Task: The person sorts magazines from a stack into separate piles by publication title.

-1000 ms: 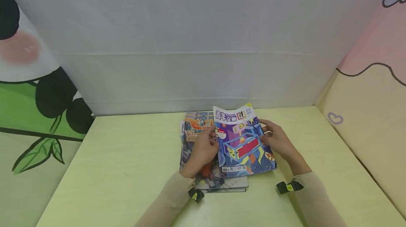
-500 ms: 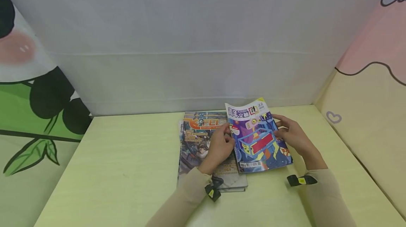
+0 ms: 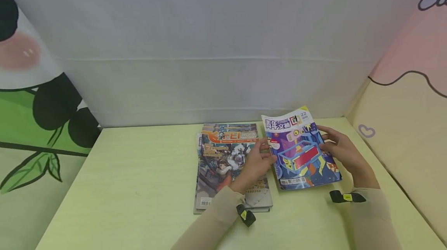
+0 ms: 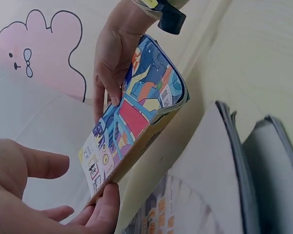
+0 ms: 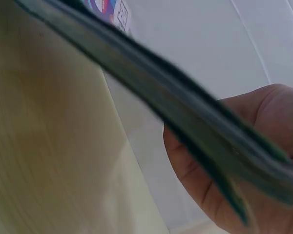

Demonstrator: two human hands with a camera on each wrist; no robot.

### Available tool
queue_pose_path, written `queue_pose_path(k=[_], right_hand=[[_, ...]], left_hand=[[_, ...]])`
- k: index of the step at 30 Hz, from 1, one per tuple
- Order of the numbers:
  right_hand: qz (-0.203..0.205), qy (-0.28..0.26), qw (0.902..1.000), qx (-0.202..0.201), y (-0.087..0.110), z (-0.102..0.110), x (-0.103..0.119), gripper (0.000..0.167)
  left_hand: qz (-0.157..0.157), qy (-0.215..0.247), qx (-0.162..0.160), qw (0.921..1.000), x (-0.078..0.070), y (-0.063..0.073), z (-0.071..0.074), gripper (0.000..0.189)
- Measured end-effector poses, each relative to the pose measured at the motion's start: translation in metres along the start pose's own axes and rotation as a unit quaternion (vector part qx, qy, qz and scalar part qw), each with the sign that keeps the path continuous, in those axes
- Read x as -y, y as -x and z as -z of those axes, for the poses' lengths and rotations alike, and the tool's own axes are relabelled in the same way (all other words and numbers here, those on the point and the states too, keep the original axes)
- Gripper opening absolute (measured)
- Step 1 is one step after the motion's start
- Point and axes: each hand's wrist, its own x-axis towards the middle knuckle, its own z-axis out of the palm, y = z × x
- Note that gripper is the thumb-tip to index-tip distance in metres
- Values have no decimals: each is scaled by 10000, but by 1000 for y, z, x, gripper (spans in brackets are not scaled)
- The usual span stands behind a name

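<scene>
A purple-blue magazine (image 3: 297,149) with a white title band is held tilted above the table, right of a stack of dark-covered magazines (image 3: 216,191). My right hand (image 3: 345,155) grips its right edge, thumb on the cover and fingers underneath, as the left wrist view also shows. In the right wrist view its layered edge (image 5: 151,83) runs across my right hand (image 5: 224,170). My left hand (image 3: 256,164) is at its left edge, over the stack. In the left wrist view the left fingers (image 4: 107,207) touch the spine from below, with the thumb spread away from it.
The pale yellow table (image 3: 132,172) carries the stack near its middle. Behind it hangs a white cloth wall (image 3: 223,56), and a cartoon-printed side panel (image 3: 412,125) stands to the right. Both wrists wear dark straps.
Both hands and the purple-blue magazine have moved to the right, off the stack, uncovering more of the dark cover beneath. The left thumb and fingers have spread.
</scene>
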Motion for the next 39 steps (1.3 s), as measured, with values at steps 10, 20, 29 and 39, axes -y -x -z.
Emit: queue_pose_path(k=[10,20,29,39], right_hand=[[-228,174,9996,-46,0,12,-21,66],[-500,245,9984,-130,-1,12,-39,63],[-609,838,9946,69,4,18,-39,64],[-513,1014,9916,625,7,25,-36,73]], left_hand=[[373,674,353,9964,3,-3,-19,82],[555,846,485,9937,8,-4,-29,90],[447,348,606,9966,8,-1,-28,90],[335,280,792,9959,9,1,-25,93]])
